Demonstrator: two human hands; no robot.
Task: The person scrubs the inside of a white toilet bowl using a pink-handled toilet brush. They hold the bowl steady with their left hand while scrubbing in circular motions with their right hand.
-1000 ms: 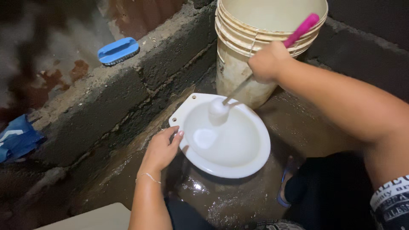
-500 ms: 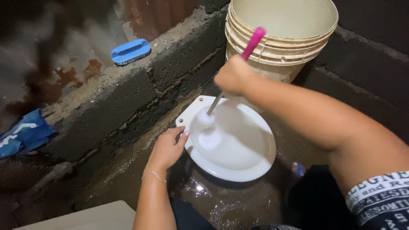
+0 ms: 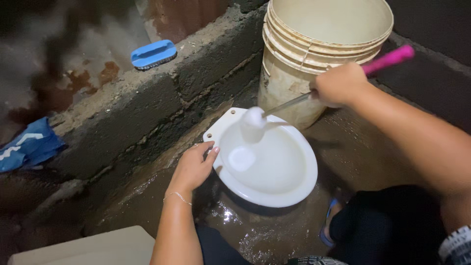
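Observation:
A white oval toilet bowl (image 3: 289,189) sits in the wet concrete floor. My left hand (image 3: 192,169) rests on its left rim, fingers spread over the edge. My right hand (image 3: 338,84) grips a toilet brush with a pink handle (image 3: 390,59) and a thin metal shaft. The brush's white round head (image 3: 252,122) presses against the upper left inner wall of the bowl, just below the back edge with its bolt hole.
A stack of cream plastic buckets (image 3: 314,59) stands right behind the bowl. A rough concrete block wall (image 3: 147,103) runs along the left, with a blue scrub brush (image 3: 153,53) on top. Blue cloth (image 3: 27,147) lies far left; a pale board (image 3: 93,248) at bottom left.
My right hand swung from left of the buckets back to the right, tilting the handle flat. The brush head shifted up toward the bowl's back edge. My left hand stayed on the rim.

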